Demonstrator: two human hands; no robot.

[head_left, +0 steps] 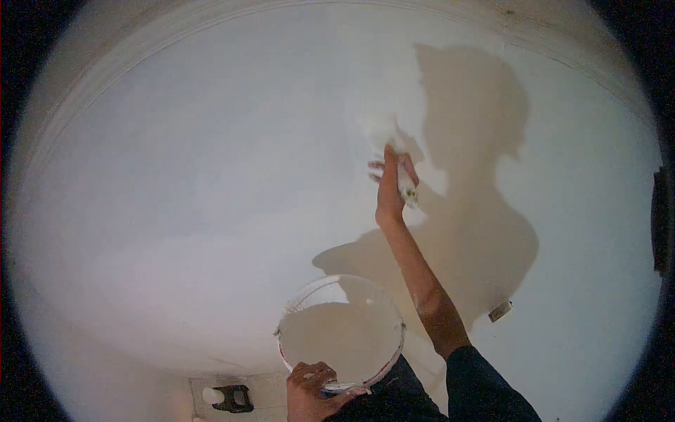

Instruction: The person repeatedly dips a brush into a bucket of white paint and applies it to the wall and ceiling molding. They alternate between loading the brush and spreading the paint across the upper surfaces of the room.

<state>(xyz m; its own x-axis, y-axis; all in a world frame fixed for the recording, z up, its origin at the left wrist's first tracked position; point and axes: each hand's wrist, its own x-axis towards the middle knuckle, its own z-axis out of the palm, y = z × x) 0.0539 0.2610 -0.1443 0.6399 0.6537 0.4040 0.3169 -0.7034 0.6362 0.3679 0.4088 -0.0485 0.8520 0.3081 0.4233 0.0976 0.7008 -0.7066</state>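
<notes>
The bucket (pixel 402 344) sits low and close to the body, its wide mouth open in front of the wall (pixel 211 176). The left hand (pixel 313 390) is at its near left edge, fingers curled closed over the rim. Up the wall from the bucket and a little to its right, the right hand (pixel 394 179) has a brush (pixel 409 197) in a loose grip, the thumb laid along it and some fingers spread away to the left.

The bucket is likely stiff but awkward, top-heavy if much is in it, and its smeared rim may be slippery; a firm grasp on the rim, kept level, would suit it. The brush should be light, with a stiff handle and soft bristles, best held by the handle near the head.

The bristles are pale and blurred against the wall, so I cannot tell whether they touch it. The right hand covers most of the handle. Inside the bucket, a shadow and matching pale tones hide how full it is, and its base is out of sight. A small box (pixel 500 311) is on the wall to the right of the bucket. On the floor to its left lies a black thing (pixel 240 399), too small to identify. Far right of the bucket, a dark shape (pixel 659 221) is cut off by the lens edge.
</notes>
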